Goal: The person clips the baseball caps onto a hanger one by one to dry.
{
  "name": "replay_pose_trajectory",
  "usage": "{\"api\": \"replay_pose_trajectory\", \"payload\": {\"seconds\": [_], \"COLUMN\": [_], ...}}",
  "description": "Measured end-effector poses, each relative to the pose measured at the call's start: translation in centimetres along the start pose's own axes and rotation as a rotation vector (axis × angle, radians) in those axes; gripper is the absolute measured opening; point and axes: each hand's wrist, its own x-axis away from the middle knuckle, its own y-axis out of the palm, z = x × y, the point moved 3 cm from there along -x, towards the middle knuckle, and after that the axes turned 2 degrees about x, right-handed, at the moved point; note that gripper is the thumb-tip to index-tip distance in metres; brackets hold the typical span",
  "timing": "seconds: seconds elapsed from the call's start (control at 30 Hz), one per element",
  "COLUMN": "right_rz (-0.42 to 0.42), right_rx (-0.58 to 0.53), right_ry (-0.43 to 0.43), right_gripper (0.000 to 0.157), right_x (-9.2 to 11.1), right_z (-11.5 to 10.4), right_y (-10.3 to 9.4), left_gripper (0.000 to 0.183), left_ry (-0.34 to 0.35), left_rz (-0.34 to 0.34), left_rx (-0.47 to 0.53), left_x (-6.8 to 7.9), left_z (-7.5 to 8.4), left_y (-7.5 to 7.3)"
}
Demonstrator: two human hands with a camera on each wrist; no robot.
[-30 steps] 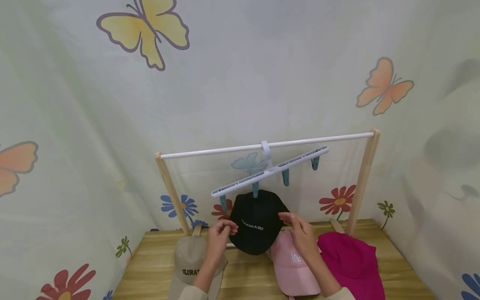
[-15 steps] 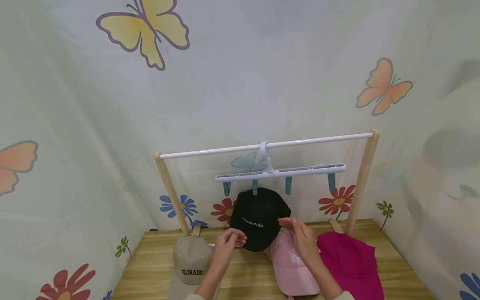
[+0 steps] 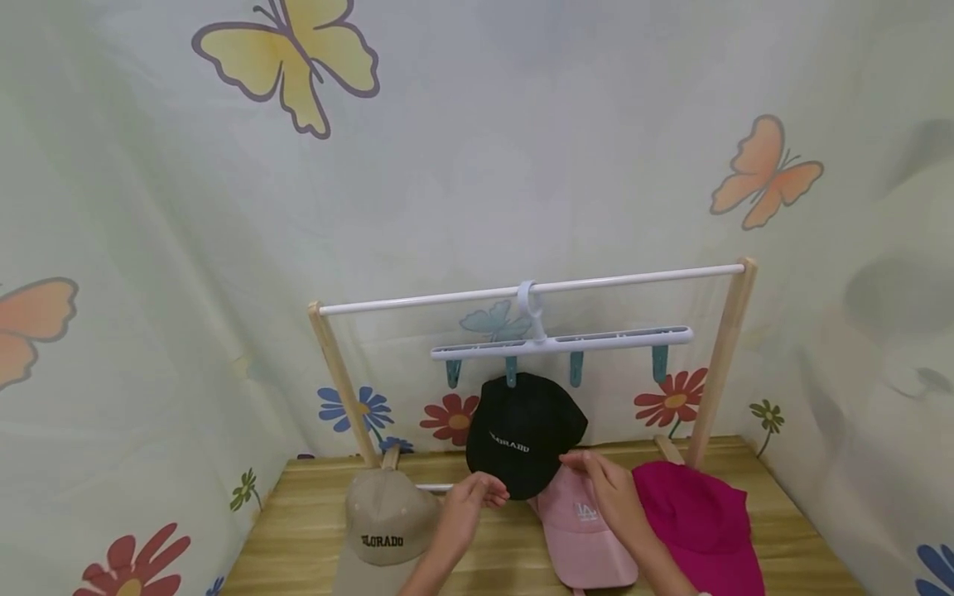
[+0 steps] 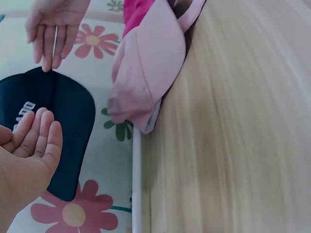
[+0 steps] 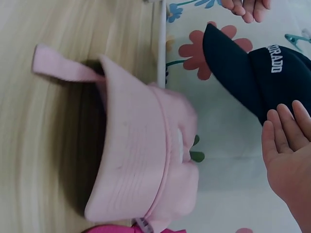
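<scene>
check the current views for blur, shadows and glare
Head view: fairly even light without strong glare, though the white lettering on the black cap looks fuzzy; left wrist view: the table is streaked, likely motion blur; right wrist view: a dark shadow lies beside the pink cap.

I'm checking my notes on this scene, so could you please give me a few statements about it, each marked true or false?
1. The black cap hangs from a clip on the hanger. True.
2. Every cap is clipped to the hanger. False: the pink cap lies on the table.
3. The beige cap has dark lettering on its front. True.
4. Three of the hanger's four clips hold nothing. True.
5. The person is gripping the white bar. False: the left hand and right hand are both open, near the black cap.
</scene>
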Motion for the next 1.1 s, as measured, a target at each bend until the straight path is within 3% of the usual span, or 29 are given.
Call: {"api": "replay_pose_trajectory", "payload": {"seconds": [0.23,0.37,0.57,0.8,1.1], "right_rz": [-0.033,-0.059,-0.069,-0.096,-0.151], "right_rx": [0.02,0.073,0.192,0.268,0.296], "right_ry": [-0.022,-0.032,-0.063,-0.033,0.013], "right_gripper": [0.025,0.023,0.016,0.015,0.023], "right_x": [0.5,0.5,0.5,0.6,0.6], "right_z": [0.8,1.1,1.4,1.4,2.0], "right_y": [-0.4,-0.6,-1.0,-1.2,-1.4], "left_gripper": [0.036,0.026,0.018,0.016,0.012], "left_ry": [0.029,-0.005,-0.038,0.021,0.075], "left_rz": [-0.021,-0.009,-0.051,-0.096,-0.162], "left_rx": [0.006,-0.008,-0.029,-0.042,-0.178], "left_x": [0.3,0.3,0.4,0.2,0.3], "left_z": [-0.8,-1.2,-1.4,-1.9,-1.5], "left_y": [0.8,1.0,1.6,2.7,4.0]}}
